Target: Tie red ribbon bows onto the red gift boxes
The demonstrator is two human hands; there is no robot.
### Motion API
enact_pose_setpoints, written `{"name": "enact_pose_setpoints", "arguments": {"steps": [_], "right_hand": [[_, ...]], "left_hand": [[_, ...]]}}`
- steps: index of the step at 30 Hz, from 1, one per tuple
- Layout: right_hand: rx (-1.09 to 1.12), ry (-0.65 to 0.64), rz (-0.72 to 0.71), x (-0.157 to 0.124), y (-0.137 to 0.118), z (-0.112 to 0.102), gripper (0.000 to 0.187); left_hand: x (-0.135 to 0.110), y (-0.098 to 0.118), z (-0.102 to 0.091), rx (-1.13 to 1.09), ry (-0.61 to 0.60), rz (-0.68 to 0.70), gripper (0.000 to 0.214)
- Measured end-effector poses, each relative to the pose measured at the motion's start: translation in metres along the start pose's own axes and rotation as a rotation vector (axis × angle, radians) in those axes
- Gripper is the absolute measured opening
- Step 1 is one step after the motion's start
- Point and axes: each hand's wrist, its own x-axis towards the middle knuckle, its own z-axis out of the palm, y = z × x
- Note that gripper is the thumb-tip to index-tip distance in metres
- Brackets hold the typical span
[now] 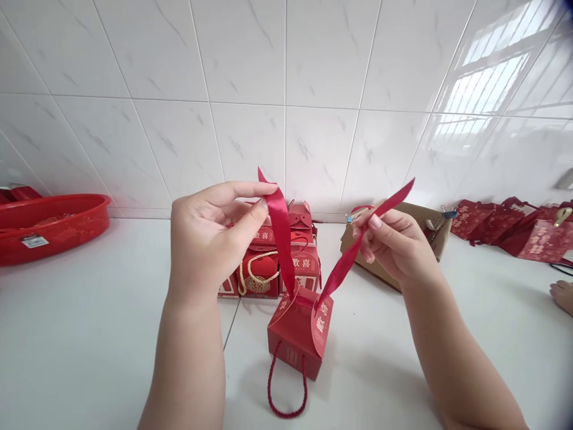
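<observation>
A small red gift box with pale printed characters stands on the white table, its top flaps folded together. A red satin ribbon passes through the top of the box, and its two ends rise apart in a V. My left hand pinches one end between thumb and fingers, up and left of the box. The other end is pinched in my right hand, up and to the right, its tip sticking out past the fingers. From the near side of the box a dark red cord handle hangs onto the table.
Several finished-looking red boxes are stacked behind, one with a gold cord. A red plastic basin sits at left, an open cardboard box at right. Red printed bags lie farther right, near another person's hand. White tiles form the back wall.
</observation>
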Motion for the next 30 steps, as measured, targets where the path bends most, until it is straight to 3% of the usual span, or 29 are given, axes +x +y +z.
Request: {"name": "enact_pose_setpoints", "arguments": {"steps": [3,7,12,18,24,27,30], "right_hand": [[0.003,-0.009,0.012,-0.001,-0.001,0.000,0.021],[0.017,0.023,-0.007,-0.003,-0.005,0.000,0.014],[0.028,0.045,-0.029,-0.007,-0.010,0.000,0.010],[-0.025,0.066,-0.031,-0.009,-0.010,0.003,0.012],[-0.014,0.063,-0.044,-0.008,-0.009,0.003,0.013],[0.008,0.057,-0.034,-0.008,-0.010,0.003,0.012],[0.007,0.065,-0.035,-0.008,-0.011,0.004,0.012]], "left_hand": [[0.001,-0.001,-0.001,0.008,-0.003,0.037,0.012],[0.004,-0.001,-0.004,0.068,-0.070,0.062,0.013],[0.002,0.001,-0.003,-0.065,-0.080,0.035,0.015],[0.002,0.000,-0.006,-0.208,-0.069,-0.027,0.016],[0.004,0.001,-0.012,-0.402,-0.183,-0.130,0.015],[0.004,0.003,-0.010,-0.428,-0.236,-0.177,0.009],[0.003,0.001,-0.005,-0.381,-0.197,-0.197,0.004]]}}
